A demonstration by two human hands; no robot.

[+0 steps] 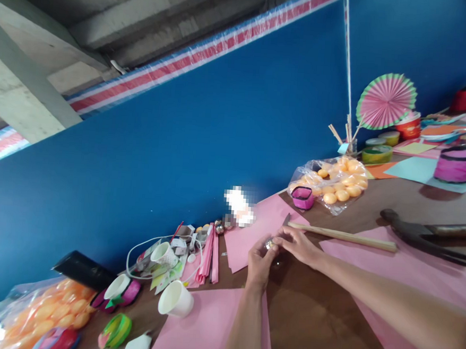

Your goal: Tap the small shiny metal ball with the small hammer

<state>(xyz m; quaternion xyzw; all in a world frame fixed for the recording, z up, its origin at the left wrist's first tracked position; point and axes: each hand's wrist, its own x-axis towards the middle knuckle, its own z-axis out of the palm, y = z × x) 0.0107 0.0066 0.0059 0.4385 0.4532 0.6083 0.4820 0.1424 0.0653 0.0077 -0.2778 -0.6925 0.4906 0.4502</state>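
Near the middle of the brown table, my left hand (259, 264) has its fingers closed round a small shiny silver object (268, 244). My right hand (297, 245) meets it from the right, thumb and fingers pinched at the same object. Another small shiny piece (278, 263) lies on the table just below the hands. Behind my right hand a hammer with a pale wooden handle (344, 237) rests on pink paper (253, 229). A larger claw hammer (412, 235) lies farther right.
Bags of orange balls lie at back right (342, 185) and front left (54, 308). A paper cup (176, 299) stands on pink paper at left. Pink strips, a white cable and scraps crowd the back left. A purple container (459, 165) and pink fan (386, 102) are at right.
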